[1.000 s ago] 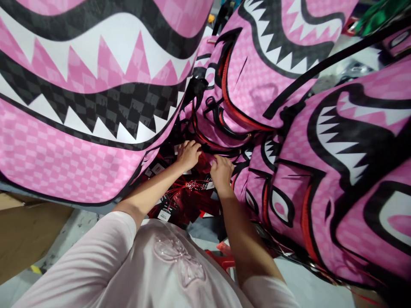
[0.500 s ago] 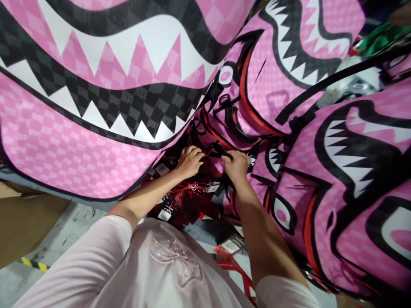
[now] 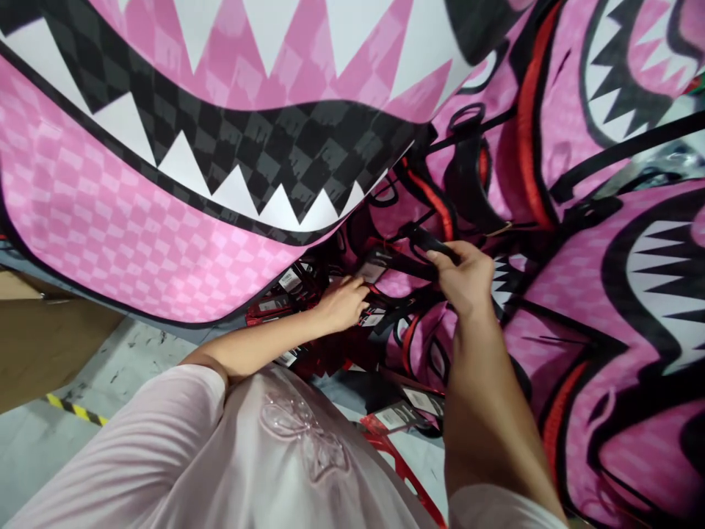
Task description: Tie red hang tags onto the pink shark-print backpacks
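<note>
My right hand [image 3: 467,275] is closed around a black strap [image 3: 432,242] among the pink bags. My left hand [image 3: 344,303] is to its left, fingers curled together beside the hang tags; what they pinch, if anything, is too small to make out. Just beyond its fingertips is a grey hang tag [image 3: 374,266] near a red string. A pile of dark red and black tags with white labels [image 3: 289,279] lies around and beneath my left hand, partly hidden by the forearm. The pink bag [image 3: 429,342] below my right hand shows a printed eye and red trim.
A large pink checkered bag [image 3: 137,242] with a printed toothy mouth fills the upper left. More pink shark-print bags [image 3: 573,294] crowd the right side. A cardboard box [image 3: 49,345] stands at left, near yellow-black floor tape [image 3: 77,410]. A red frame [image 3: 402,470] is below.
My right hand has moved right with the black strap, widening the gap between my hands. My left hand is slightly lower and farther right. The grey tag now shows between them; the view has shifted.
</note>
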Demonstrator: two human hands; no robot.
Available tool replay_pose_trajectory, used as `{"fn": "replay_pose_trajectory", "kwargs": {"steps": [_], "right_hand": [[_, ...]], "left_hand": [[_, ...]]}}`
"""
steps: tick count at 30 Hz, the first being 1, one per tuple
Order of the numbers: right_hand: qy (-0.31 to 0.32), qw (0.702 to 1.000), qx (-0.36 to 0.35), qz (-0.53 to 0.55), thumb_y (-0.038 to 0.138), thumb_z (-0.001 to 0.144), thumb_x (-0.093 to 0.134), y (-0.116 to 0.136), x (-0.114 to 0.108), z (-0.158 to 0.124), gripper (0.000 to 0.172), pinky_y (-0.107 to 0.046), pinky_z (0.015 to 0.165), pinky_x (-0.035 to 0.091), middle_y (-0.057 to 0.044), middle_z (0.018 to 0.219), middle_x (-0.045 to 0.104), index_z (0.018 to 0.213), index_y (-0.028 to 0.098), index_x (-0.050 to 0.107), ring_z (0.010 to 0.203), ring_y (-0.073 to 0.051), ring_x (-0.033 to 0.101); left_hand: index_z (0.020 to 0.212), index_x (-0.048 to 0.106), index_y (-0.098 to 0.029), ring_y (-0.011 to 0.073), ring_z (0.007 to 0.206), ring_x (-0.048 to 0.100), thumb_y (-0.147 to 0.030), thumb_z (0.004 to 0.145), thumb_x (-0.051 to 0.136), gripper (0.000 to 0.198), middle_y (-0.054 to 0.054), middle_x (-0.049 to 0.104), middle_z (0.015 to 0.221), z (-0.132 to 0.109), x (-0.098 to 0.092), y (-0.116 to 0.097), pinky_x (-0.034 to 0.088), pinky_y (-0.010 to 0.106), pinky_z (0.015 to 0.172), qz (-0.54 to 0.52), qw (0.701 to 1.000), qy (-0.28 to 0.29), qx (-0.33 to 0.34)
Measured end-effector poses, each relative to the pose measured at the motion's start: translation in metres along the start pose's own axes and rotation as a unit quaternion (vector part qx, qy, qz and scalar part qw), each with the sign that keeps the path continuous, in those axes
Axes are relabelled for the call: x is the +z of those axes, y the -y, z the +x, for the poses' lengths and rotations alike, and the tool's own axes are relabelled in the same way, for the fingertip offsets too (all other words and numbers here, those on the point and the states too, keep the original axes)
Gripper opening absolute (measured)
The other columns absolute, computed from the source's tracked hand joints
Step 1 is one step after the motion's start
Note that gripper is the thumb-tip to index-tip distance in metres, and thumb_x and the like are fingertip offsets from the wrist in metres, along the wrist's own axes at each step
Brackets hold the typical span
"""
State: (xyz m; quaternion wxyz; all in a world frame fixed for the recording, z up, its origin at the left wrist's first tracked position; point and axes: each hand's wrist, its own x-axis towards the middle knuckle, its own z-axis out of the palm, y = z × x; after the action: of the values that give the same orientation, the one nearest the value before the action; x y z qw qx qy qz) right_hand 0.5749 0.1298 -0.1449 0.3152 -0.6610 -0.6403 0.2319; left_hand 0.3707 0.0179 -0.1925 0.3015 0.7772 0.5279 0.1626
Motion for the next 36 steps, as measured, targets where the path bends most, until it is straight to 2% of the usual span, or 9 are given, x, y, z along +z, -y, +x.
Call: {"fn": "replay_pose_trajectory", "kwargs": {"steps": [4, 7, 12, 16, 19, 24, 26, 32, 36], "right_hand": [[-0.007, 1.000, 0.001, 0.004, 0.029, 0.070, 0.068, 0.018, -0.009, 0.001, 0.017, -0.028, 0.063, 0.037, 0.001, 0.069, 0.057, 0.080, 0.016, 0.066, 0.062, -0.013, 0.048], [0.005, 1.000, -0.008, -0.022, 0.027, 0.070, 0.068, 0.030, -0.013, -0.001, 0.015, -0.028, 0.064, 0.037, 0.001, 0.069, 0.057, 0.081, 0.016, 0.066, 0.063, -0.013, 0.047], [0.015, 0.999, 0.015, -0.038, 0.027, 0.072, 0.067, 0.032, -0.011, -0.005, 0.014, -0.027, 0.063, 0.037, 0.001, 0.068, 0.057, 0.080, 0.016, 0.065, 0.061, -0.013, 0.045], [0.010, 1.000, 0.018, -0.013, 0.025, 0.072, 0.067, 0.034, -0.011, -0.004, 0.012, -0.026, 0.060, 0.034, 0.002, 0.067, 0.056, 0.079, 0.015, 0.065, 0.061, -0.012, 0.043], [0.000, 0.999, 0.034, 0.002, 0.020, 0.073, 0.066, 0.044, -0.014, -0.003, 0.008, -0.025, 0.058, 0.033, 0.004, 0.064, 0.053, 0.078, 0.015, 0.064, 0.060, -0.011, 0.042], [0.008, 0.999, 0.030, 0.010, 0.019, 0.071, 0.067, 0.045, -0.012, -0.005, 0.007, -0.026, 0.060, 0.034, 0.003, 0.064, 0.053, 0.077, 0.016, 0.064, 0.061, -0.012, 0.044], [0.020, 1.000, 0.012, 0.003, 0.021, 0.071, 0.066, 0.035, -0.006, -0.009, 0.007, -0.028, 0.064, 0.038, 0.002, 0.067, 0.055, 0.076, 0.017, 0.064, 0.064, -0.014, 0.048], [0.041, 0.996, -0.041, -0.068, 0.026, 0.070, 0.066, -0.008, 0.014, -0.021, 0.008, -0.036, 0.079, 0.043, -0.001, 0.072, 0.060, 0.072, 0.020, 0.062, 0.073, -0.020, 0.054], [0.035, 0.994, -0.064, -0.076, 0.030, 0.073, 0.064, -0.014, 0.013, -0.024, 0.011, -0.037, 0.080, 0.045, -0.004, 0.077, 0.063, 0.075, 0.019, 0.062, 0.077, -0.022, 0.057]], "left_hand": [[0.131, 0.053, -0.013, 0.0330, 0.143, 0.027, -0.019, 0.083, 0.062, 0.049, 0.018, 0.039, 0.149, 0.022, -0.002, 0.032, 0.038, 0.049, 0.111, 0.033, 0.997, 0.024, -0.059], [0.133, 0.052, -0.017, 0.0296, 0.136, 0.041, -0.014, 0.081, 0.061, 0.052, 0.015, 0.050, 0.142, 0.037, -0.003, 0.052, 0.039, 0.046, 0.110, -0.031, 0.994, 0.042, -0.097], [0.144, 0.036, -0.016, 0.0236, 0.133, 0.046, -0.023, 0.081, 0.066, 0.069, 0.015, 0.048, 0.144, 0.059, -0.011, 0.065, 0.040, 0.037, 0.109, -0.211, 0.957, -0.123, -0.158], [0.146, 0.028, -0.018, 0.0173, 0.113, 0.062, -0.022, 0.091, 0.051, 0.059, 0.011, 0.062, 0.126, 0.076, -0.021, 0.064, 0.048, 0.036, 0.097, -0.322, 0.926, -0.135, -0.147], [0.138, 0.039, -0.014, 0.0160, 0.102, 0.065, -0.019, 0.094, 0.044, 0.044, 0.011, 0.066, 0.117, 0.073, -0.021, 0.066, 0.050, 0.032, 0.091, -0.243, 0.947, -0.108, -0.183], [0.100, 0.066, -0.015, 0.0281, 0.111, 0.059, -0.014, 0.083, 0.058, 0.019, 0.013, 0.069, 0.107, 0.037, -0.006, 0.062, 0.040, 0.046, 0.102, -0.015, 0.988, 0.057, -0.146], [0.097, 0.068, -0.016, 0.0294, 0.114, 0.056, -0.015, 0.084, 0.056, 0.017, 0.013, 0.068, 0.109, 0.027, -0.006, 0.058, 0.037, 0.049, 0.104, 0.014, 0.989, 0.028, -0.141], [0.133, 0.051, -0.019, 0.0227, 0.121, 0.052, -0.019, 0.091, 0.047, 0.042, 0.011, 0.057, 0.133, 0.027, -0.028, 0.044, 0.040, 0.039, 0.104, -0.016, 0.984, -0.120, -0.128], [0.133, 0.052, -0.023, 0.0272, 0.138, 0.034, -0.024, 0.089, 0.053, 0.044, 0.009, 0.038, 0.152, 0.028, -0.022, 0.044, 0.033, 0.047, 0.110, 0.025, 0.997, 0.011, -0.074]]}}
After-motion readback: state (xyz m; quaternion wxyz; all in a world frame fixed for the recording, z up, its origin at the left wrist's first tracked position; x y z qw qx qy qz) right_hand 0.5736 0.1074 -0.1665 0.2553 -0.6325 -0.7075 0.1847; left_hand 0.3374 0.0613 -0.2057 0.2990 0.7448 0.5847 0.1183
